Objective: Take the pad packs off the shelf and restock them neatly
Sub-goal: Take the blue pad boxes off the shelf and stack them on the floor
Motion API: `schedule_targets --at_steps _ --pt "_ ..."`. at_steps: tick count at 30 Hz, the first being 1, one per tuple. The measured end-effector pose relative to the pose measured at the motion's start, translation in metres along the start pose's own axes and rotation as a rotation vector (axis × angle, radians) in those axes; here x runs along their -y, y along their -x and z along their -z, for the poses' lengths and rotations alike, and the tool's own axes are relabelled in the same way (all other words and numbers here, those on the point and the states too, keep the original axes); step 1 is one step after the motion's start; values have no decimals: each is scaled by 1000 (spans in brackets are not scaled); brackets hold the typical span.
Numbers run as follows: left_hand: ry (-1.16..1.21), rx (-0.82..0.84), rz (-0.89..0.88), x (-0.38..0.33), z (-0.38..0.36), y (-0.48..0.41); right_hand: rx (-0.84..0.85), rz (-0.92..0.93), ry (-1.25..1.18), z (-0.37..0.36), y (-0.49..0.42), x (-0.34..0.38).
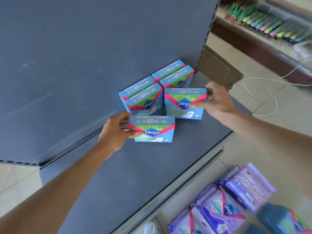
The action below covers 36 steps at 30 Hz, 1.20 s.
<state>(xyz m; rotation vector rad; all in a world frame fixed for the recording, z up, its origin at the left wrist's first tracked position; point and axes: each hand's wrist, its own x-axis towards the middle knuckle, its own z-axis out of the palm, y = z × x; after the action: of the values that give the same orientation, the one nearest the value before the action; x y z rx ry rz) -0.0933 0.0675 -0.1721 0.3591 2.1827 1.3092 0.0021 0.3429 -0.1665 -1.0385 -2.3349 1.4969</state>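
My left hand [116, 130] is gripping the nearest pad pack [153, 130] by its left end, upright on the grey shelf [118, 179], long axis running left-right and logo facing me. Just behind it, my right hand [217, 100] is pinching a second pack [184, 103] by its right end, set the same way. Four more packs [143, 98] are standing by the back panel.

Blue pad packs [143, 100] stand upright on the grey shelf [135, 174].

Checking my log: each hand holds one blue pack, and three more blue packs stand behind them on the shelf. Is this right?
Not three: the head view shows four standing packs behind. The left hand holds the front pack and the right hand the right pack, as you wrote.
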Motion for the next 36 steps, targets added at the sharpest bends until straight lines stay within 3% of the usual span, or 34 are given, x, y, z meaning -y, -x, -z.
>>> schedule_targets --at_steps 3,9,15,23,28,36 --pt "112 158 -4 -10 -9 17 10 -71 -221 7 23 2" --pt "454 286 41 -46 -63 40 2 -254 -598 28 92 -14" --pt "420 277 65 -79 -139 75 -88 -356 -799 73 158 -47" --pt "326 388 147 -83 -255 186 -154 -378 -895 161 302 -107" --pt "246 459 218 -67 -334 268 -325 -445 -831 207 397 -165" --pt "228 613 365 -33 -428 352 -461 -560 -911 233 489 -261"
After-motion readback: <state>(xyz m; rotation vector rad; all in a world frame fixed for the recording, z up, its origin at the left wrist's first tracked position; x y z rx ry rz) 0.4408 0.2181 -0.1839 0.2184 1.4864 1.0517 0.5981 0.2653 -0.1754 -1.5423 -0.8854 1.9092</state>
